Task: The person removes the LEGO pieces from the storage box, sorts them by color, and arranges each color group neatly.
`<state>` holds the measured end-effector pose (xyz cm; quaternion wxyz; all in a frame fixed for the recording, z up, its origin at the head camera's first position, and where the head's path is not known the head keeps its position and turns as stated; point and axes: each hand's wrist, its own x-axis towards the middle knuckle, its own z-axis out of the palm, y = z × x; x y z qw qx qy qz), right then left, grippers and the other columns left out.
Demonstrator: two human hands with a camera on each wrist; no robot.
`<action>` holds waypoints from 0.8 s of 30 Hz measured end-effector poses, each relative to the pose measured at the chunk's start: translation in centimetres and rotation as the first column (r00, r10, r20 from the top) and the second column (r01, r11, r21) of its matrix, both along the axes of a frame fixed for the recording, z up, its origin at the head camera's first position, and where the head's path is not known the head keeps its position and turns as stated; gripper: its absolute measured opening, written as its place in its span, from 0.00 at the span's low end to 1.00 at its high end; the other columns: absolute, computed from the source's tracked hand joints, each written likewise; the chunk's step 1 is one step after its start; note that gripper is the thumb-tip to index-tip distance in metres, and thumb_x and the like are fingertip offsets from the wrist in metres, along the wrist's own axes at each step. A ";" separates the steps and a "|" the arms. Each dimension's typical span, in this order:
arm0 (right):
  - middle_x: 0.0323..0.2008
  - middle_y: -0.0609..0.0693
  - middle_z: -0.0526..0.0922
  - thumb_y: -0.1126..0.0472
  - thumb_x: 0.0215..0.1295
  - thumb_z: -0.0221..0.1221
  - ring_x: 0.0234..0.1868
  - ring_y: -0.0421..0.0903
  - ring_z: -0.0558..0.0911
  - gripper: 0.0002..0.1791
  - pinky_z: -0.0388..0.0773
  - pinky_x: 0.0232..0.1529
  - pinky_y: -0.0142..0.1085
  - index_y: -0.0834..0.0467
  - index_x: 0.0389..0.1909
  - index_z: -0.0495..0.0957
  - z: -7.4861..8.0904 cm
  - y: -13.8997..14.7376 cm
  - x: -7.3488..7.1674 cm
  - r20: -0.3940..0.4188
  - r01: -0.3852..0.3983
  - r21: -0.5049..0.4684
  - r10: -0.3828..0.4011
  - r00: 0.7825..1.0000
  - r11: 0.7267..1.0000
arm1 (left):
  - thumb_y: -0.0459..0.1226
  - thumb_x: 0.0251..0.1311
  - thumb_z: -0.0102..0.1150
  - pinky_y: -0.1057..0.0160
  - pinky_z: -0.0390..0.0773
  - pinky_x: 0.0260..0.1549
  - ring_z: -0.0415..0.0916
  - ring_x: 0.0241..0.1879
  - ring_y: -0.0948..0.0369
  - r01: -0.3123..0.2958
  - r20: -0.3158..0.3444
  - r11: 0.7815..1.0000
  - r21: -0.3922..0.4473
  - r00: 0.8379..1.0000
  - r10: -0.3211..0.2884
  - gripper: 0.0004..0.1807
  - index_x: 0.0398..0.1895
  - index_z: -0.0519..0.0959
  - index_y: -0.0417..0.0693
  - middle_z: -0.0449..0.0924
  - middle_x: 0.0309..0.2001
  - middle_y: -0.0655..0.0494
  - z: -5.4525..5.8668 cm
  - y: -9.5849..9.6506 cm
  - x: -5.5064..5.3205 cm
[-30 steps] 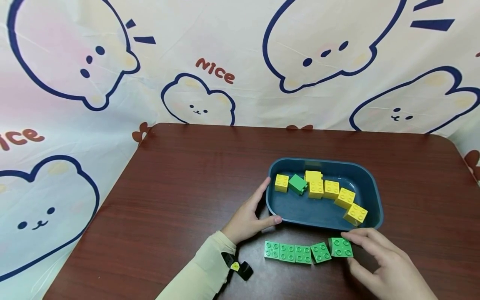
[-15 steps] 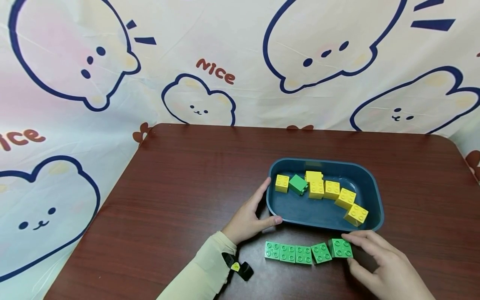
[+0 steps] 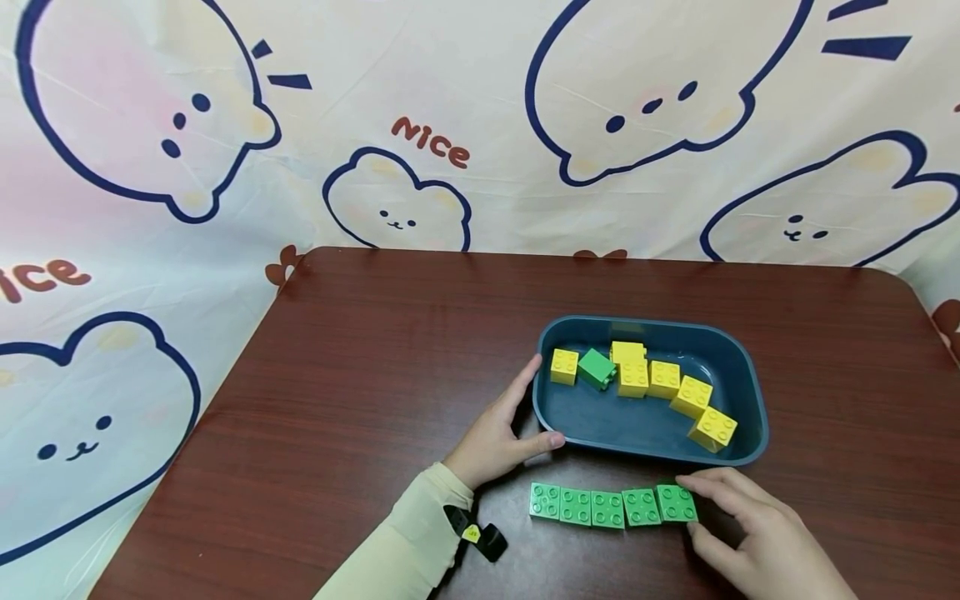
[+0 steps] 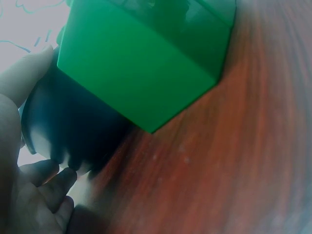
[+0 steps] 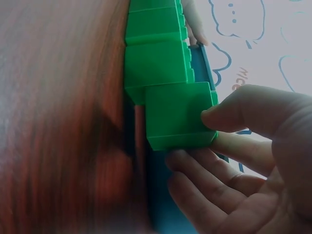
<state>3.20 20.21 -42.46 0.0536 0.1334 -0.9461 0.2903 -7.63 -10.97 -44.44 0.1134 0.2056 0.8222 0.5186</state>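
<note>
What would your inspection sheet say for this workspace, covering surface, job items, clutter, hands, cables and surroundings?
Surface: dark reddish-brown table with wood grain and rounded far corners.
Job items: five green bricks in a row, studs up, in front of a dark blue tray; the tray holds six yellow bricks and one green brick lying on its side.
Clutter: nothing seen.
Left hand: touches the tray's left end; black device at the wrist.
Right hand: pinches the row's right-end brick.
Cables: nothing seen.
Surroundings: pale cloth printed with cartoon animal faces and "Nice".
</note>
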 end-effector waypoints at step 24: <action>0.44 0.31 0.79 0.64 0.44 0.78 0.41 0.31 0.78 0.27 0.79 0.35 0.30 0.43 0.47 0.83 -0.4 -0.3 0.0 0.049 -0.033 -0.011 0.033 0.998 0.999 | 0.50 0.59 0.72 0.48 0.55 0.72 0.47 0.77 0.65 0.006 -0.006 1.000 0.011 1.000 -0.006 0.55 0.81 0.44 0.72 0.46 0.79 0.69 -0.1 0.0 -0.1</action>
